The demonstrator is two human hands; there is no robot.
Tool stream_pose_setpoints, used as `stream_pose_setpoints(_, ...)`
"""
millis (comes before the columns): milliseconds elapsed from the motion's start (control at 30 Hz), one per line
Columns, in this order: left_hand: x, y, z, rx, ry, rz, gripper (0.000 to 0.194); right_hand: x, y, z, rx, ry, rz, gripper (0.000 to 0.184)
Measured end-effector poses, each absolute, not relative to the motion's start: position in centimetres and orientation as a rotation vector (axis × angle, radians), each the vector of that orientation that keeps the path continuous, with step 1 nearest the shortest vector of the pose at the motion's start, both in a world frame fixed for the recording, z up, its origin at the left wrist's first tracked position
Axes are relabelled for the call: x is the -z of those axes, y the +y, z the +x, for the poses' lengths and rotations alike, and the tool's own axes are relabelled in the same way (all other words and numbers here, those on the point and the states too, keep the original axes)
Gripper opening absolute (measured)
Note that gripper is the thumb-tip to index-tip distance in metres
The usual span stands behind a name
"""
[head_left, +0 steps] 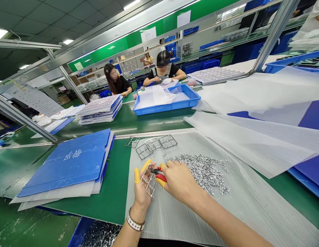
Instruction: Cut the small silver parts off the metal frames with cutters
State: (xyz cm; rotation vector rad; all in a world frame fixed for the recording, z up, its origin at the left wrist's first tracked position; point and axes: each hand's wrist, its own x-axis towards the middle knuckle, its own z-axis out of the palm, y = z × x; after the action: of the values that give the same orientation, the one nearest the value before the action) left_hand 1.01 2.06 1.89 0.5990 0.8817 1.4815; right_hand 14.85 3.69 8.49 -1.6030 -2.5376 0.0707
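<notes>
A metal parts frame (pixel 149 180) is pinched by the fingers of the left hand (pixel 142 193); red-handled side cutters (pixel 159 176) are gripped closed-fingered by the right hand (pixel 180 181).

The left hand (pixel 142 195) holds a metal frame (pixel 149 180), the right hand (pixel 181 181) cutters (pixel 159 174). Just ahead of the right hand, small metal parts (pixel 200 171) lie heaped on a ribbed plastic sheet (pixel 226 212). Left of the left hand, plastic folders (pixel 64 164) are stacked on the counter (pixel 115 195); a tray (pixel 167 103) sits farther ahead.

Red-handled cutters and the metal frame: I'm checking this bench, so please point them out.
Red-handled cutters (pixel 161 178), head view, on the red grip.
Metal frame (pixel 154 188), head view, on its right bar.
</notes>
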Motion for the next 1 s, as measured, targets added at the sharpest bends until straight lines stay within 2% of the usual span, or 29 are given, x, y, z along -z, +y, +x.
stream_pose_setpoints(533,-3.3,2.6,-0.3,-1.470,0.751,0.353,0.058,-7.6,2.5,16.3,-0.050,-2.547,-1.619,0.028)
stream_pose_setpoints(1000,-3.5,2.2,0.9,-1.516,0.849,0.478,0.060,-7.9,2.6,15.9,-0.062,-2.564,-1.602,0.026)
